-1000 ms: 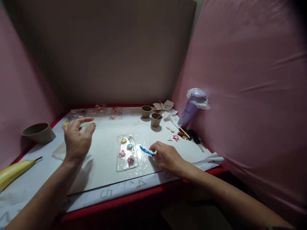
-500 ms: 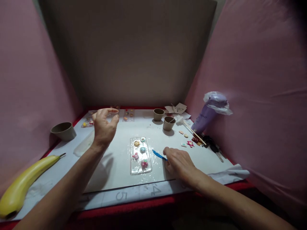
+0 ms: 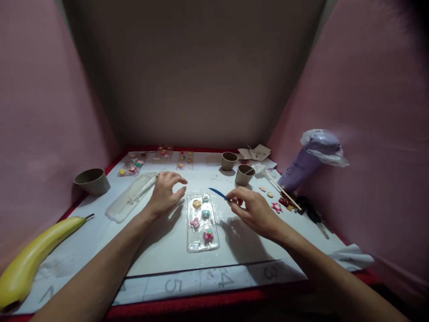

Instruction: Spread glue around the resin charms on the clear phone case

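A clear phone case [image 3: 201, 245] lies near the middle of the white board, coated with something glossy. Several small charms are on it, among them a yellow one [image 3: 196, 204] and a pink strawberry-like one [image 3: 208, 235]. My right hand [image 3: 256, 210] is raised to the right of the case and pinches a small blue spatula [image 3: 219, 194], whose tip points left above the case's far edge. My left hand [image 3: 168, 192] hovers to the left of the case, thumb and fingers apart, holding nothing.
A long clear tray [image 3: 125, 201], a brown cup [image 3: 92, 181] and a yellow banana [image 3: 36, 250] are on the left. Decorated cases [image 3: 185, 161] lie at the back. Two more cups [image 3: 229, 161], loose charms [image 3: 276, 207], a wooden stick [image 3: 279, 188] and a purple bag [image 3: 300, 163] are on the right.
My left hand has come down and right, toward the case. My right hand has lifted the blue spatula off the board. The view has shifted slightly.
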`<state>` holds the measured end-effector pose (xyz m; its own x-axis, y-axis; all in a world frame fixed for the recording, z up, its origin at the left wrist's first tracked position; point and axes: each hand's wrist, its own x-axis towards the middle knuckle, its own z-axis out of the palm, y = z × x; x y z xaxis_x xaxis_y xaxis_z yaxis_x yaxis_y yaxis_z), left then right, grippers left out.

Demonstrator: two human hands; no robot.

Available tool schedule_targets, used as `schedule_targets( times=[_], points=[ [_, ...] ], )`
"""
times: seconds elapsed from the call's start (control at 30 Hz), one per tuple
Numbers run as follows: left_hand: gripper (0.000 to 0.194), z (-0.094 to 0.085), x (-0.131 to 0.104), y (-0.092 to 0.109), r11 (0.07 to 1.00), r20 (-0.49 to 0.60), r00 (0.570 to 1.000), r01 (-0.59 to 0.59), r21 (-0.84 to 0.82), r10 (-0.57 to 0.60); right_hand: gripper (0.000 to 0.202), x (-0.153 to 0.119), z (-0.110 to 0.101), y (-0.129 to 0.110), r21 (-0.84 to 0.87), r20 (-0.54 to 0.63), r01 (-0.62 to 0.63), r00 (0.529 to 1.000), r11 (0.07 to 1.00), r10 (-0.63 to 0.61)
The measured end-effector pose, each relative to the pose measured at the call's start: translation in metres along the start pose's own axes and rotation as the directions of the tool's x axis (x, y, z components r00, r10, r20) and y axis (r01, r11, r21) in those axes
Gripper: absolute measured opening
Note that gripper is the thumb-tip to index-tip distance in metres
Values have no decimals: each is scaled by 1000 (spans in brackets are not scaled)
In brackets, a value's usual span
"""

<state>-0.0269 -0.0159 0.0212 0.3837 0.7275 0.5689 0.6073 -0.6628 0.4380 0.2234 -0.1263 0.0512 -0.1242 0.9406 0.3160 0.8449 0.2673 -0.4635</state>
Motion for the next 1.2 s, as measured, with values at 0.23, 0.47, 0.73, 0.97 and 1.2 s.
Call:
schedule_targets(
  times=[0.23, 0.47, 0.73, 0.97, 1.2],
  points=[
    [18, 3, -4, -2, 998, 165, 984, -59, -18, 61, 15, 27, 22, 10, 73, -128, 108, 987, 991, -98],
    [17, 3, -9, 13, 997, 259, 963, -73, -24, 77, 17, 10, 40, 19, 73, -202, 217, 959, 973, -198],
    [13, 5, -10, 16, 993, 310, 945, -117, 21, 105, 14, 8, 38, 15, -16, -214, 300, 931, 954, -296],
    [13, 6, -11, 19, 992, 345, 934, -114, 51, 90, 14, 7, 45, 19, -79, -195, 295, 932, 952, -305],
    [10, 8, -13, 17, 990, 339, 935, -128, 54, 102, 13, 7, 47, 18, -78, -153, 282, 944, 956, -291]
  ],
)
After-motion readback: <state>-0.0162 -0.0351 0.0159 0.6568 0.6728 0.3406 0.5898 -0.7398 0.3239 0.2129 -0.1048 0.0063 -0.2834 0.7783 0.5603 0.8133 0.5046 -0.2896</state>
